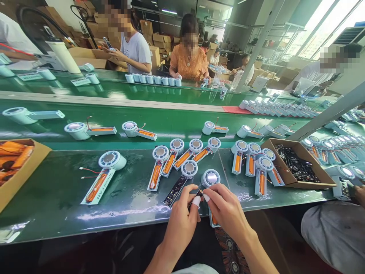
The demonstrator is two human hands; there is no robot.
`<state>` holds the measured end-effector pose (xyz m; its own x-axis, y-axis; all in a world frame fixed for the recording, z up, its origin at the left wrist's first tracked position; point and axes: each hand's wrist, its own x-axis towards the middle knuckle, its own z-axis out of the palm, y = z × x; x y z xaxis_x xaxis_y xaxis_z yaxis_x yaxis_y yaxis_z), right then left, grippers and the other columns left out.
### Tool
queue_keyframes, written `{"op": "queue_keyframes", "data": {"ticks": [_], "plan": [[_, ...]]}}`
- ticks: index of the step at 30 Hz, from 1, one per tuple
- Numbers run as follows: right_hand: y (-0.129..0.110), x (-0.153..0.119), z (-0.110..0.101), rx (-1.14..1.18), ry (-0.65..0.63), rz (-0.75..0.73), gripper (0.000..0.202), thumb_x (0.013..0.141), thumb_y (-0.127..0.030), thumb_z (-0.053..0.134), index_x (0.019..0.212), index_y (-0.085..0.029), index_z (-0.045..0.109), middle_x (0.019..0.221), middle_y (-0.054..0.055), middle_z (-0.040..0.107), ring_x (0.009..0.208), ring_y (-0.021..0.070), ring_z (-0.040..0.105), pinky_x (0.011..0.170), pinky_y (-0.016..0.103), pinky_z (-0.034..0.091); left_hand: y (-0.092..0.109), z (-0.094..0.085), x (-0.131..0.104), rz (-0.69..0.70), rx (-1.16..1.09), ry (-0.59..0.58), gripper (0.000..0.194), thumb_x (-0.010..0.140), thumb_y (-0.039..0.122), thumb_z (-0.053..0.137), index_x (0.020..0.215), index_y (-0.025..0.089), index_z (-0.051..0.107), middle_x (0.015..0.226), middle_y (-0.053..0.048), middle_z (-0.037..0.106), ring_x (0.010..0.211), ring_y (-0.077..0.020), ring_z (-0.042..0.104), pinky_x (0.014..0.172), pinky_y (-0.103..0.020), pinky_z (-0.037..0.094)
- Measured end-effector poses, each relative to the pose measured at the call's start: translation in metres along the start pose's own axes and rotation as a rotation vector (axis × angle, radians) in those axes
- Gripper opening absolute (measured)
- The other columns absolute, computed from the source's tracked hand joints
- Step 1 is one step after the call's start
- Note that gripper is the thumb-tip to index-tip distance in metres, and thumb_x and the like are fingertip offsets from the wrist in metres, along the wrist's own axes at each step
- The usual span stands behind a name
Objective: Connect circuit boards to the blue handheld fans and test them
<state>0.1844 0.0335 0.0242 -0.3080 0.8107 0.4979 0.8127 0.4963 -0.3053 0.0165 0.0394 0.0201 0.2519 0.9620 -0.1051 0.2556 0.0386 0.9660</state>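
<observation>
Because the left hand (pixel 179 215) and the right hand (pixel 230 207) are brought together at the near edge of the tabletop (pixel 57 198), a small dark part (pixel 199 193) can presumably be steadied from both sides. It is pinched between the fingers of both hands, drawn narrow around it; its lower end is partly hidden. White covers are worn on both thumbs, perhaps so that grip is kept. Under the right hand, a fan (pixel 211 178) is partly covered, its orange filling showing below; it seems to be kept there to be within easy reach.

Just beyond, to the left, another fan (pixel 189 168) is laid with a black circuit board (pixel 175 191) along its handle, face up, so that its components are left visible. Farther left, a lone fan (pixel 112 160) is rested with its handle towards the near edge and its wires spread outward, apparently to avoid being trapped.

Small parts are kept together by the right-hand box (pixel 302 185), and orange packs by the left-hand box (pixel 31 176), one on either side.

Beyond, spaced fans are carried on the green belt (pixel 173 129). On the far side, a row of pale fan heads (pixel 156 80) is lined up before a person in an orange top (pixel 189 62).
</observation>
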Motion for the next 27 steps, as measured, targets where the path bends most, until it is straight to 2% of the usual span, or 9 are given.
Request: {"op": "queue_keyframes", "data": {"ticks": [3, 9, 15, 19, 21, 24, 27], "plan": [[0.0, 0.001, -0.001, -0.049, 0.007, -0.005, 0.021, 0.103, -0.015, 0.043, 0.103, -0.019, 0.064, 0.089, 0.007, 0.064, 0.077, 0.0187, 0.061, 0.068, 0.03, 0.048, 0.0, 0.001, 0.0, -0.024, -0.014, 0.015, 0.029, 0.096, 0.027, 0.041, 0.124, 0.021, 0.049, 0.082, 0.0, 0.072, 0.056, -0.0151, 0.064, 0.051, -0.025, 0.049], [-0.001, 0.006, -0.007, -0.132, -0.054, -0.061, 0.021, 0.101, -0.012, 0.045, 0.098, -0.016, 0.066, 0.09, 0.009, 0.063, 0.076, 0.0193, 0.059, 0.069, 0.03, 0.046, 0.002, 0.002, 0.0, -0.021, -0.029, 0.019, 0.027, 0.097, 0.03, 0.043, 0.115, 0.021, 0.061, 0.081, -0.002, 0.074, 0.063, -0.0169, 0.07, 0.052, -0.025, 0.053], [-0.006, 0.011, -0.009, -0.226, -0.063, -0.112, 0.028, 0.102, -0.013, 0.041, 0.091, -0.018, 0.066, 0.083, 0.007, 0.063, 0.067, 0.0184, 0.054, 0.062, 0.031, 0.044, -0.002, 0.002, -0.004, 0.067, 0.07, 0.064, 0.034, 0.095, 0.027, 0.045, 0.121, 0.021, 0.066, 0.107, -0.009, 0.078, 0.076, -0.0195, 0.076, 0.056, -0.027, 0.059], [-0.007, 0.009, -0.004, -0.257, -0.02, -0.112, 0.026, 0.102, -0.015, 0.042, 0.092, -0.018, 0.066, 0.085, 0.008, 0.065, 0.069, 0.0189, 0.056, 0.063, 0.031, 0.045, -0.003, 0.002, -0.004, 0.163, 0.153, 0.104, 0.038, 0.094, 0.026, 0.044, 0.121, 0.019, 0.068, 0.117, -0.011, 0.077, 0.076, -0.0206, 0.077, 0.066, -0.032, 0.063], [-0.007, 0.007, -0.001, -0.231, 0.012, -0.096, 0.026, 0.102, -0.016, 0.042, 0.094, -0.019, 0.067, 0.087, 0.008, 0.066, 0.07, 0.0187, 0.058, 0.064, 0.031, 0.046, -0.002, 0.001, -0.003, 0.131, 0.11, 0.088, 0.038, 0.093, 0.027, 0.046, 0.122, 0.019, 0.068, 0.111, -0.011, 0.078, 0.074, -0.0202, 0.077, 0.064, -0.031, 0.063], [-0.006, 0.003, 0.005, -0.155, 0.071, -0.051, 0.025, 0.102, -0.015, 0.043, 0.097, -0.019, 0.067, 0.09, 0.008, 0.067, 0.074, 0.0182, 0.061, 0.066, 0.03, 0.049, 0.003, 0.0, -0.002, 0.0, -0.043, 0.037, 0.039, 0.093, 0.032, 0.048, 0.124, 0.017, 0.066, 0.097, -0.009, 0.078, 0.07, -0.0191, 0.075, 0.054, -0.027, 0.061], [-0.007, -0.001, 0.01, -0.12, 0.123, -0.016, 0.024, 0.1, -0.011, 0.044, 0.095, -0.019, 0.066, 0.089, 0.008, 0.067, 0.076, 0.0186, 0.063, 0.069, 0.03, 0.051, 0.005, 0.0, -0.001, -0.084, -0.185, 0.006, 0.04, 0.091, 0.035, 0.05, 0.121, 0.014, 0.066, 0.099, -0.01, 0.076, 0.066, -0.0179, 0.074, 0.051, -0.026, 0.059]]}}
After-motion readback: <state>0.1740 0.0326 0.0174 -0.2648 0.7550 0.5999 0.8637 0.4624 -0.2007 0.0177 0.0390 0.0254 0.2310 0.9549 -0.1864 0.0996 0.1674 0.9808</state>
